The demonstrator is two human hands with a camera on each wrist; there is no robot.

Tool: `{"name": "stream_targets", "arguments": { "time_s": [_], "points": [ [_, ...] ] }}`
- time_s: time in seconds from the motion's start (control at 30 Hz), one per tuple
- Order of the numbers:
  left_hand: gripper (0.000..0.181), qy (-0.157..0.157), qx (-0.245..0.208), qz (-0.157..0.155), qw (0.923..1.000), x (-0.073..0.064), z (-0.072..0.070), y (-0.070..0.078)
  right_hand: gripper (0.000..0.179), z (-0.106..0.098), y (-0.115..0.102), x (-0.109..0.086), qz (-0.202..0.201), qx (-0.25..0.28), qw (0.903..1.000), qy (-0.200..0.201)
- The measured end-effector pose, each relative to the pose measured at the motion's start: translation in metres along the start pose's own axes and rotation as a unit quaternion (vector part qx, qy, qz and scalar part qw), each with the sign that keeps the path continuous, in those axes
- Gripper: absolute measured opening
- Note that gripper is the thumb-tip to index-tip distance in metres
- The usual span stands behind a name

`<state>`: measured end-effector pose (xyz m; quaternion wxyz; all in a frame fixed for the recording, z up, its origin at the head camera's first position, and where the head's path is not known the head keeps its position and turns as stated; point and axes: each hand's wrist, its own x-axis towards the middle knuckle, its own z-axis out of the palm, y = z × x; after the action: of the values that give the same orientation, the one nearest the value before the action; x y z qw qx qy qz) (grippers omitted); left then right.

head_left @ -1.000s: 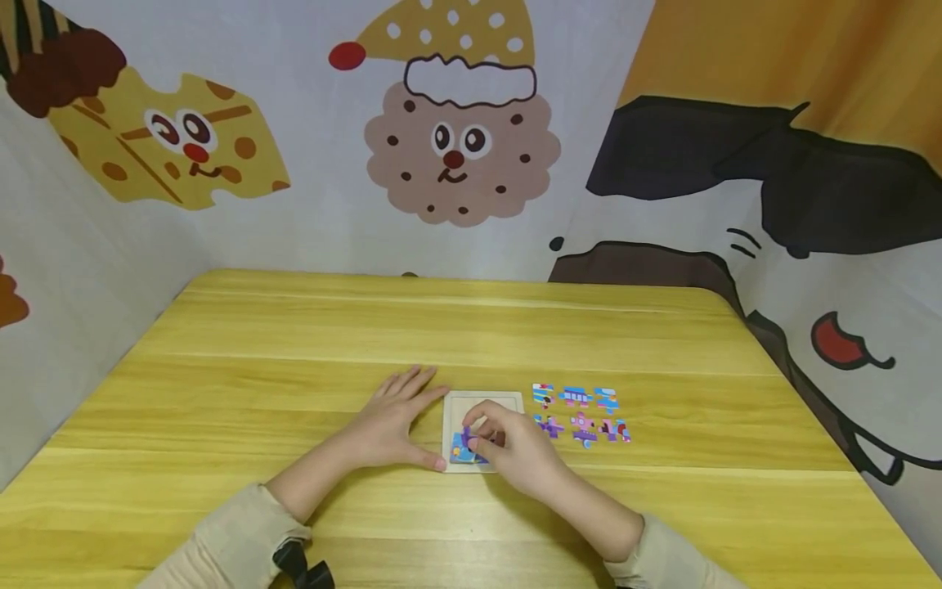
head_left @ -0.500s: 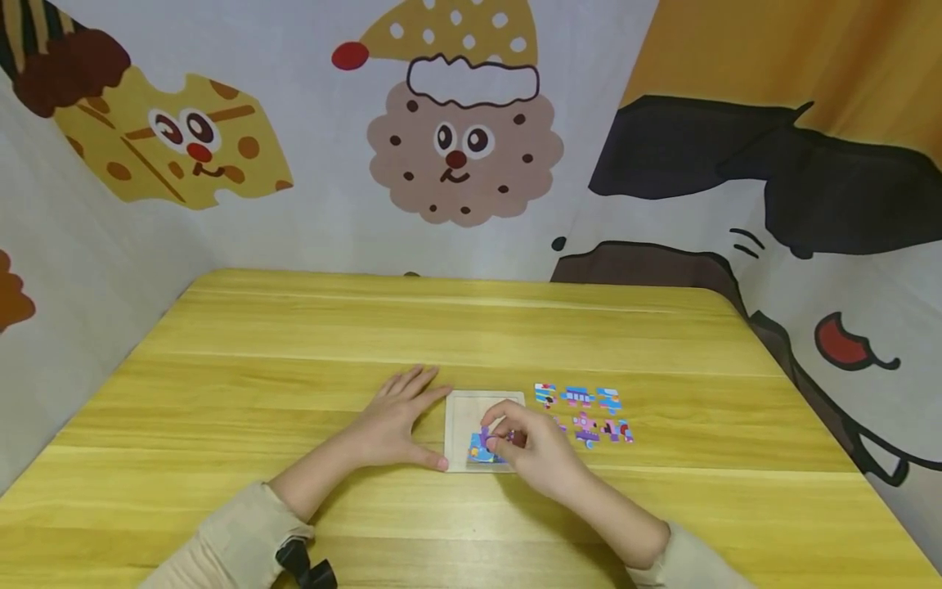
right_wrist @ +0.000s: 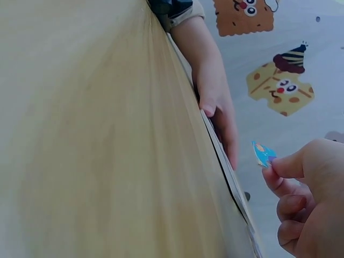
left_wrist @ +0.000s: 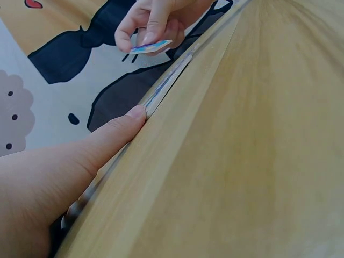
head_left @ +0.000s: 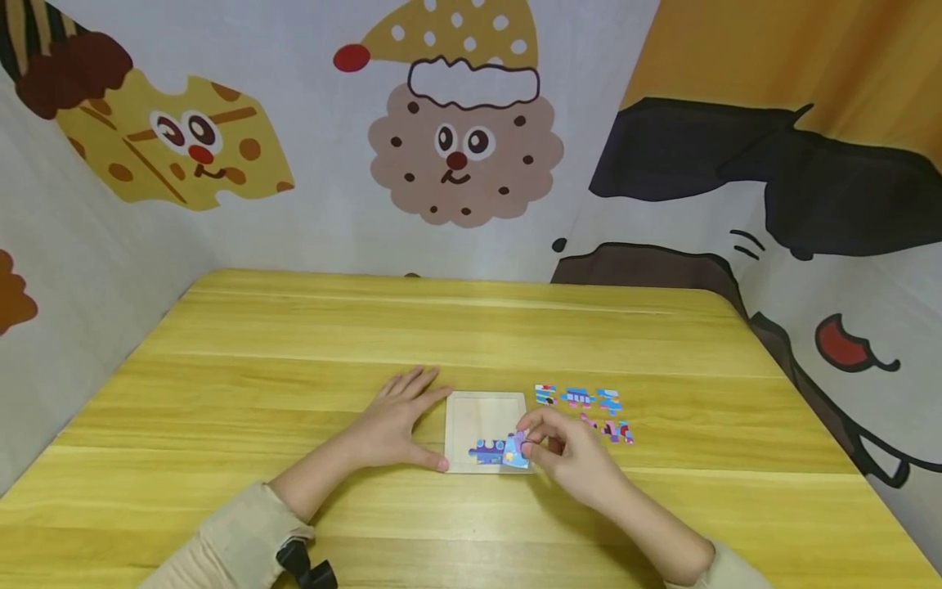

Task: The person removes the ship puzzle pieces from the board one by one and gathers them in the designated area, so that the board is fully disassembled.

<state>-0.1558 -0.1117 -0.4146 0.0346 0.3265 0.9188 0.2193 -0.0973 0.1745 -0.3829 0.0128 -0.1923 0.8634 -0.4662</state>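
A shallow wooden puzzle tray (head_left: 474,413) lies flat on the table. My left hand (head_left: 386,421) rests at its left side, fingers spread, with the thumb at the near left corner and the index finger by the far one. Between thumb and fingertips my right hand (head_left: 577,458) pinches a blue puzzle piece (head_left: 515,452), held over the tray's near right corner. The right wrist view shows this blue piece (right_wrist: 262,154) tilted and off the surface. A purple puzzle piece (head_left: 488,452) lies in the near part of the tray, left of the held one.
Several loose puzzle pieces (head_left: 578,397) lie in two rows on the wooden table (head_left: 331,327), right of the tray. My right hand partly hides the nearer row. A curtain (head_left: 316,229) with cartoon prints stands behind the table.
My right hand has carried the blue piece rightward from the tray's near left to its near right corner. The purple piece in the tray now shows. My left hand stays put.
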Motion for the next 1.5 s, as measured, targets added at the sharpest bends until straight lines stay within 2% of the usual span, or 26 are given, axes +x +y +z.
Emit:
{"name": "stream_targets", "arguments": {
  "time_s": [0.2,0.5,0.7,0.87,1.0,1.3,1.5],
  "points": [
    [0.111,-0.001,0.002,0.001,1.0,0.0,0.0,0.001,0.016,-0.012,0.009,-0.006,-0.013,0.015,0.9998,-0.007],
    [0.111,0.0,0.002,0.004,1.0,0.001,0.001,0.001,0.019,-0.026,0.023,-0.015,-0.004,-0.012,0.9999,-0.011],
    [0.112,-0.001,0.003,0.004,1.0,0.002,0.001,0.002,0.018,-0.031,0.031,-0.021,0.0,-0.002,0.9996,-0.03],
    [0.111,0.0,0.001,0.006,1.0,0.002,0.001,0.003,0.016,-0.034,0.032,-0.026,0.015,0.019,0.9983,-0.052],
    [0.111,0.004,0.003,0.006,1.0,0.001,0.002,0.003,0.016,-0.034,0.032,-0.027,0.018,0.017,0.9979,-0.059],
    [0.11,0.01,0.002,0.011,0.9999,-0.001,0.0,0.003,0.014,-0.033,0.034,-0.023,-0.002,-0.08,0.9956,-0.049],
    [0.11,0.007,0.002,0.009,0.9999,-0.001,0.0,0.003,0.016,-0.035,0.033,-0.018,-0.012,-0.087,0.9929,-0.08]
  ]
}}
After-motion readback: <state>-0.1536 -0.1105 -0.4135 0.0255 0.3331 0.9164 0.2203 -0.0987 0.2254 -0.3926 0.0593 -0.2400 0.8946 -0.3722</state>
